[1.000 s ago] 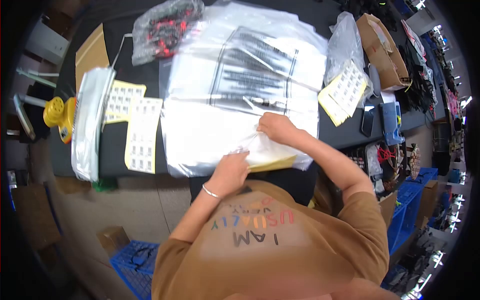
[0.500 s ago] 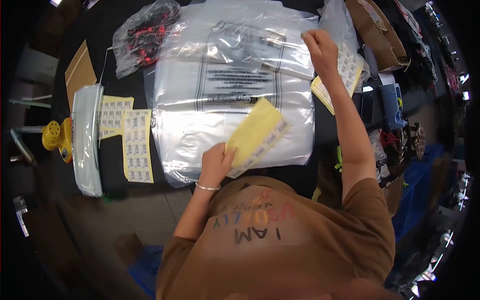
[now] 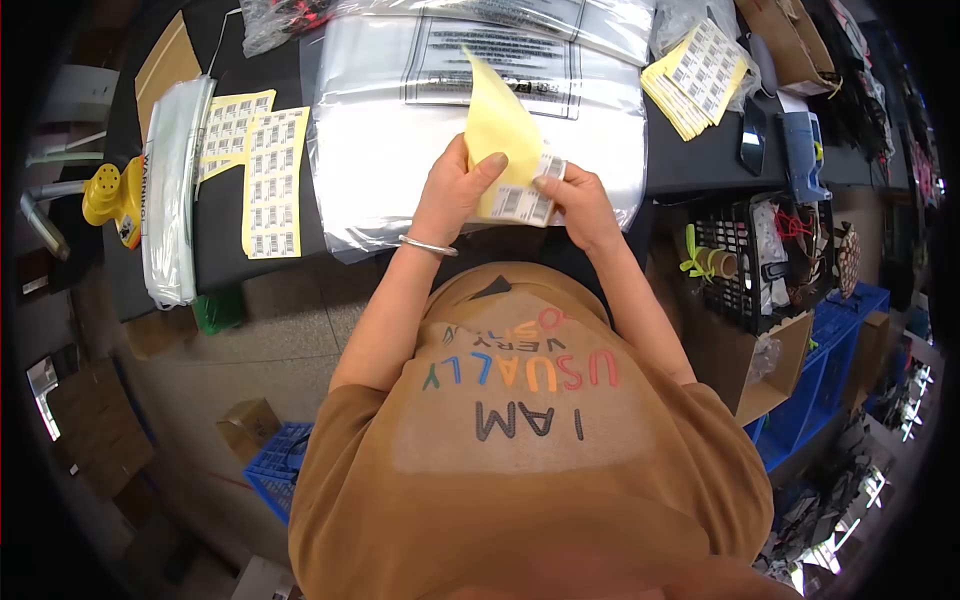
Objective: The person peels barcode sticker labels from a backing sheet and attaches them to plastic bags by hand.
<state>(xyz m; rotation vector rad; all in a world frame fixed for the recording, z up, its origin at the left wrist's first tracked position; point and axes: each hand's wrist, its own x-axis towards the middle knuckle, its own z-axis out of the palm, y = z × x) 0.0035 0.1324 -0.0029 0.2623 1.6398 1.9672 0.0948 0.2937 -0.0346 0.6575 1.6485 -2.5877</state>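
Observation:
Between my hands is a yellow-backed label sheet [image 3: 505, 125], its lower part folded so that printed barcode labels show. My left hand [image 3: 460, 190], with a bracelet at the wrist, grips its left side between thumb and fingers. My right hand [image 3: 583, 205] pinches the right edge beside the labels. Under and beyond the sheet lies a stack of clear plastic bags [image 3: 380, 130] with black printed text. More label sheets [image 3: 273, 185] lie to the left, and a pile of yellow-edged label sheets [image 3: 705, 70] is at the right.
At the left are a folded plastic bag bundle [image 3: 172, 200] and a yellow device [image 3: 115, 200]. A phone [image 3: 752, 140], a blue holder [image 3: 803, 155] and a cardboard box [image 3: 790, 45] are on the right. Below them stands a black crate [image 3: 740, 260] near blue crates.
My right hand has come down from the far right of the bags to the label sheet and now grips it. The sheet, in my left hand, has turned more upright and is bent.

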